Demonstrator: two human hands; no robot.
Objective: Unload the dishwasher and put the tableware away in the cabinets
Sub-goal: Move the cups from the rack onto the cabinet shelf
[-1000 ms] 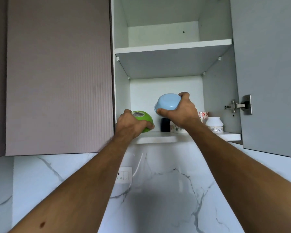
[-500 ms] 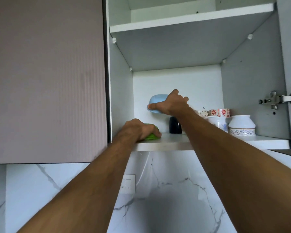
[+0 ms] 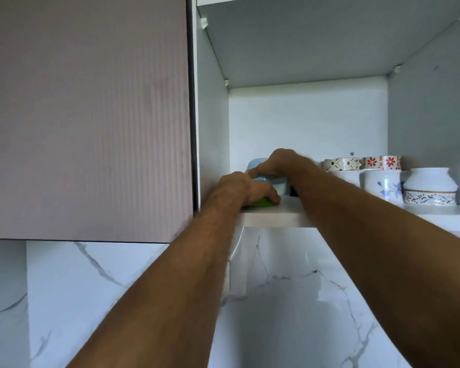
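Green plastic bowl (image 3: 260,202) on white cabinet shelf (image 3: 274,215) under my left hand (image 3: 243,188), fingers curled over it; my right hand (image 3: 279,163) grips pale blue plastic bowl (image 3: 254,166) behind

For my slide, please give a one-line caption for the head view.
Left hand setting a green bowl on the cabinet shelf while right hand holds a blue bowl behind it.

Soft, even daylight fills the scene without glare. The shelf underside (image 3: 316,43) sits in grey shade. Wide-angle distortion bends edges; detail looks slightly soft.
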